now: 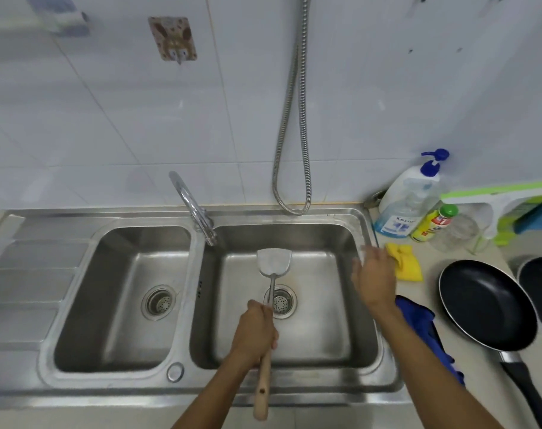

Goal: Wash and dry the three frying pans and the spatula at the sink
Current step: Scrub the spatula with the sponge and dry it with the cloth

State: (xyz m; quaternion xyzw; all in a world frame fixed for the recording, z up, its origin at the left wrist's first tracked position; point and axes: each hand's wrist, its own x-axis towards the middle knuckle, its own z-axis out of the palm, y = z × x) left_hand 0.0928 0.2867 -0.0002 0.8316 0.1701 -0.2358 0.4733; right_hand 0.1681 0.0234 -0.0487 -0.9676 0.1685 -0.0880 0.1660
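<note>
Spatula (273, 262), with metal blade, thin metal shaft and wooden handle, is held over the right basin (325, 335) of a stainless double sink (108, 218). The blade points toward the back wall and lies just below the faucet (196, 209) spout. The shaft crosses above the right drain (282, 302), and the handle end reaches past the front rim toward the viewer.

The left hand (257, 330) is wrapped around the spatula where shaft meets handle, fingers curled closed on it. The right hand (373, 277) is over the right rim of the sink with its fingers extended and grasping nothing. Its fingertips are blurred and lie just beside a crumpled yellow cloth (406, 267) on the counter.

A blue cloth (424, 327) is draped at the sink's right edge, partly hidden by the right forearm. To its right a black frying pan (487, 305) sits upright on the counter, handle toward the viewer. A second dark pan (539, 290) is cut off by the frame edge, and a third cannot be made out.

Behind the cloths, against the tiled wall, stand a pump bottle (409, 200) with a blue head, a yellow bottle (434, 223) with a green cap, and a clear jar (459, 232). A green-and-white squeegee (496, 199) lies beside these. A metal hose (292, 119) hangs in a loop above the sink's back rim. The left basin (114, 305) holds only its drain (158, 302).
</note>
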